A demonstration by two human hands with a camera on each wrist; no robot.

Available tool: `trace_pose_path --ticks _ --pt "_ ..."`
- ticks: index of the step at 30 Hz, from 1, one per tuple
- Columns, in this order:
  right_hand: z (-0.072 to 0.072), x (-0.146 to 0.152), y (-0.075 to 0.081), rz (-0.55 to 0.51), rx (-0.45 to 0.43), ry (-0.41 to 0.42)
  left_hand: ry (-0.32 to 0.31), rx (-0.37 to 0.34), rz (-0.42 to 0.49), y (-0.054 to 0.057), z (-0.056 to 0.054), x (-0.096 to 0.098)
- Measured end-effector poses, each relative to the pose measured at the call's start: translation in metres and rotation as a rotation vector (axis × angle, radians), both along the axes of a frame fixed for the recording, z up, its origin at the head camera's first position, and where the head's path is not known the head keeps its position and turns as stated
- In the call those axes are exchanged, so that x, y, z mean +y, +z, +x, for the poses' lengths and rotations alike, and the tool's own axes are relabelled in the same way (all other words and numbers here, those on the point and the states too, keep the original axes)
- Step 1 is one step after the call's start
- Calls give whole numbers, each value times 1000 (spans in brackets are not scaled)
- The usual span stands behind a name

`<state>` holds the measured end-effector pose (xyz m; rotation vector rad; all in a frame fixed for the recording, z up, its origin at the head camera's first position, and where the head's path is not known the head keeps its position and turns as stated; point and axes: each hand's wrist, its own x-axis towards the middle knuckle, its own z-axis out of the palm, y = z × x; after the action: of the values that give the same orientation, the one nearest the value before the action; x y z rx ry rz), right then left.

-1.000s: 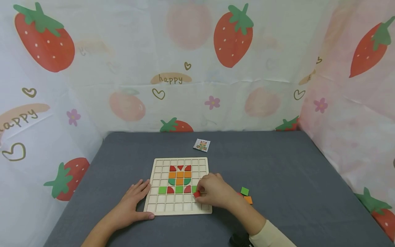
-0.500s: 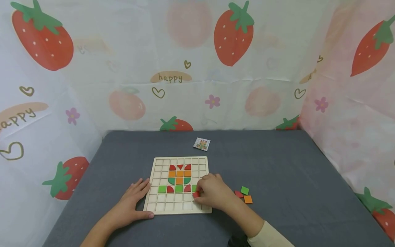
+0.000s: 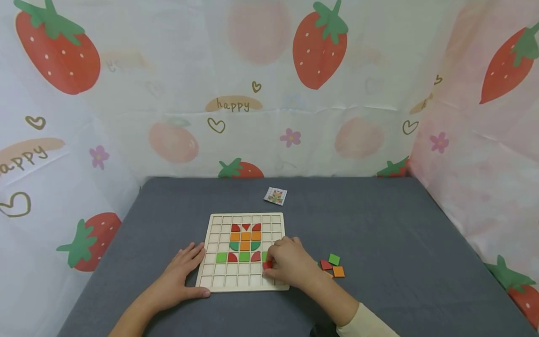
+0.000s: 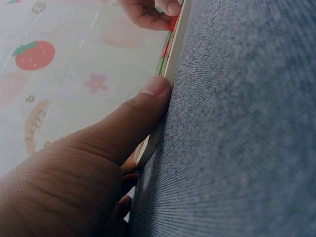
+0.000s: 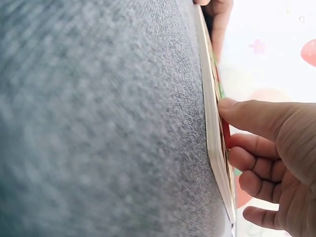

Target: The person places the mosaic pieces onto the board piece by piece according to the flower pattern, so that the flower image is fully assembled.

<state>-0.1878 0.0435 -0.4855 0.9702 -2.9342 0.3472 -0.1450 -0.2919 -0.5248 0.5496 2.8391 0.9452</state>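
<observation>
A pale wooden grid board [image 3: 219, 282] lies on the table with red, orange and green tiles set in its cells, forming a figure. My left hand [image 3: 185, 271] rests at its near left corner, fingers extended along the left edge and thumb on the front edge; in the left wrist view the thumb [image 4: 143, 106] presses the rim. Low over the board's right part, my right hand [image 3: 290, 262] pinches a red tile [image 3: 267, 265] between thumb and fingers, just below a light green tile [image 3: 264, 256]. The right wrist view shows the red tile [image 5: 226, 132] right at the board's surface. My right hand covers several right-hand cells.
Right of the board lie loose tiles: a green one [image 3: 334, 259], a red one [image 3: 326, 265] and an orange one [image 3: 338, 271], others partly hidden by my right wrist. A small pattern card [image 3: 275, 196] lies behind the board. Printed curtains [image 3: 311, 140] enclose the table.
The pinched red tile has shifted slightly left and now looks flatter against the board. My right forearm has moved a little, uncovering more of the loose tiles. My left hand stays put.
</observation>
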Motion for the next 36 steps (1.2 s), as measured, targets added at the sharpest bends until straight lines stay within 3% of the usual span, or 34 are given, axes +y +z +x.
trace_pose_path --ticks 17,29,36 --pt "-2 -1 -3 -76 -25 3 5 3 -16 -2 -1 -1" --pt "-11 -11 -2 -72 -9 82 -6 9 0 -2 -1 -2" --pt "-18 -19 -3 -17 -9 76 -6 5 -8 -1 -1 -1"
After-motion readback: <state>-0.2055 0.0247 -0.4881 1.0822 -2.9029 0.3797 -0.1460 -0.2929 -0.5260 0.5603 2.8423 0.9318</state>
